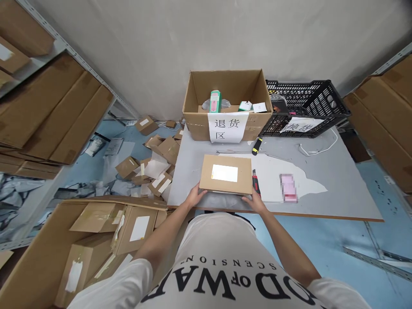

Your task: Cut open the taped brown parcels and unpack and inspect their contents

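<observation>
Fingers of left hand [195, 196] and right hand [255, 201] clamped on flat parcel [226, 174], white label unreadable; carton sign [227, 127] reads 退货区.

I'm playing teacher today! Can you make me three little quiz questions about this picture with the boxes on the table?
1. True or false: both hands, the left hand and the right hand, touch the flat parcel.
2. What lies just right of the parcel? A) red box cutter B) a spoon C) a ball
3. Fill in: the open carton with the paper sign stands left of the black ____.

Key:
1. True; each hand is at a near corner.
2. A.
3. Crate.
</observation>
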A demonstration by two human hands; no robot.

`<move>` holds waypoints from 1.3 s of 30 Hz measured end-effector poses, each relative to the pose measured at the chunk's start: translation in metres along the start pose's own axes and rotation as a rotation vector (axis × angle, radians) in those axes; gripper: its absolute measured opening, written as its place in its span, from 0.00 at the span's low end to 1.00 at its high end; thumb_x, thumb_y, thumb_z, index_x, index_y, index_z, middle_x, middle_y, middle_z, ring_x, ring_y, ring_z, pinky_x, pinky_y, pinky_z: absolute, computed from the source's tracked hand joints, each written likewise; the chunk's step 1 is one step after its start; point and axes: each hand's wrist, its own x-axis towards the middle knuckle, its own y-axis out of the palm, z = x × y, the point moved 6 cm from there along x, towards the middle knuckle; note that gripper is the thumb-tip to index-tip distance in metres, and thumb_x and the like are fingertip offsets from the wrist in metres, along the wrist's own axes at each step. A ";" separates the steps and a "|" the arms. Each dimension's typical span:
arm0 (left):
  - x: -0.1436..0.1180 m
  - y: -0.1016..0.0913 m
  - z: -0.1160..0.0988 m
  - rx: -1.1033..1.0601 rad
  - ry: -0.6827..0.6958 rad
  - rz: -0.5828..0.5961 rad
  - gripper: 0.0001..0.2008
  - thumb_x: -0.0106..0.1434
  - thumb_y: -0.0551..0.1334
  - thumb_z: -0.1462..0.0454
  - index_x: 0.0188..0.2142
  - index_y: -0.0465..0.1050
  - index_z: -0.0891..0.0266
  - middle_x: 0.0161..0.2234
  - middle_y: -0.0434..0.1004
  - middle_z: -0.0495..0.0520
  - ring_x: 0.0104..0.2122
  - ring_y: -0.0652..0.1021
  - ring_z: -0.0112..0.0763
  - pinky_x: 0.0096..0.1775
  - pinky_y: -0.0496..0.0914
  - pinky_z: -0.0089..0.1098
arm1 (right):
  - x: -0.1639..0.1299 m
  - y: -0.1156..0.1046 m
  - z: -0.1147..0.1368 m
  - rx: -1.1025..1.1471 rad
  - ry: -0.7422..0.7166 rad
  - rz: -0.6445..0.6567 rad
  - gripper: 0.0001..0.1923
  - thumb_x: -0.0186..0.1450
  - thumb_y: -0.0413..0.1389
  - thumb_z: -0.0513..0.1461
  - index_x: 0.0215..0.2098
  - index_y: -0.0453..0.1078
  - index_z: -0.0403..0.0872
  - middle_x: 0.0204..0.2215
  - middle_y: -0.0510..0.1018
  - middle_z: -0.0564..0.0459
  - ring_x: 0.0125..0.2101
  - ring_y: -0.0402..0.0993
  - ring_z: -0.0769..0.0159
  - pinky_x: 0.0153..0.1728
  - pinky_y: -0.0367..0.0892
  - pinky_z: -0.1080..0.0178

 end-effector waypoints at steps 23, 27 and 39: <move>0.034 -0.037 -0.114 0.457 -0.010 -0.172 0.23 0.62 0.52 0.48 0.32 0.75 0.63 0.23 0.73 0.49 0.25 0.71 0.29 0.28 0.60 0.27 | 0.049 -0.074 0.102 -0.457 0.127 -0.101 0.25 0.62 0.47 0.55 0.41 0.73 0.47 0.27 0.79 0.50 0.29 0.73 0.60 0.29 0.60 0.65; 0.048 -0.040 -0.116 0.463 -0.104 -0.197 0.24 0.60 0.53 0.45 0.28 0.75 0.63 0.22 0.74 0.50 0.24 0.70 0.29 0.27 0.58 0.27 | 0.061 -0.070 0.100 -0.503 0.192 -0.047 0.28 0.62 0.45 0.58 0.36 0.75 0.46 0.29 0.79 0.47 0.32 0.74 0.58 0.30 0.60 0.65; 0.073 -0.039 -0.092 0.101 -0.139 -0.124 0.21 0.56 0.61 0.51 0.42 0.77 0.64 0.33 0.80 0.52 0.36 0.76 0.36 0.38 0.68 0.30 | 0.095 -0.070 0.074 -0.446 0.301 -0.092 0.30 0.58 0.50 0.61 0.36 0.78 0.46 0.27 0.80 0.44 0.31 0.75 0.56 0.30 0.63 0.63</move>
